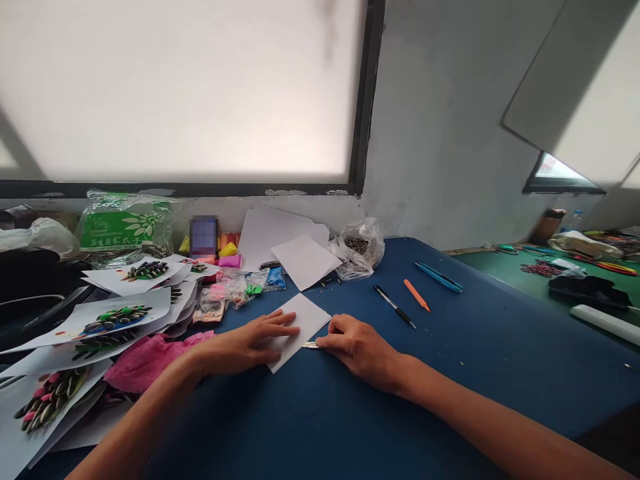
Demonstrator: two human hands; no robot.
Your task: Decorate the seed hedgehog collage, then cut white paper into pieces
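A square of white paper (303, 321) lies turned cornerwise on the blue tabletop. My left hand (265, 339) rests flat on its left side, fingers spread. At the paper's lower right edge, my right hand (353, 347) is closed in a pinch on a thin whitish strip (311, 345), whose tip reaches the paper. The rest of that strip is hidden by the fingers, so its kind cannot be made out. To the right lie a black pen (395, 307), an orange marker (417, 295) and blue tweezers (439, 276).
Paper sheets with seed pictures (115, 320) are piled at left beside a pink cloth (150, 360). Behind stand blank sheets (306, 262), a plastic bag of seeds (361, 245), a green seed packet (125, 227) and small bags of coloured clay (235, 288).
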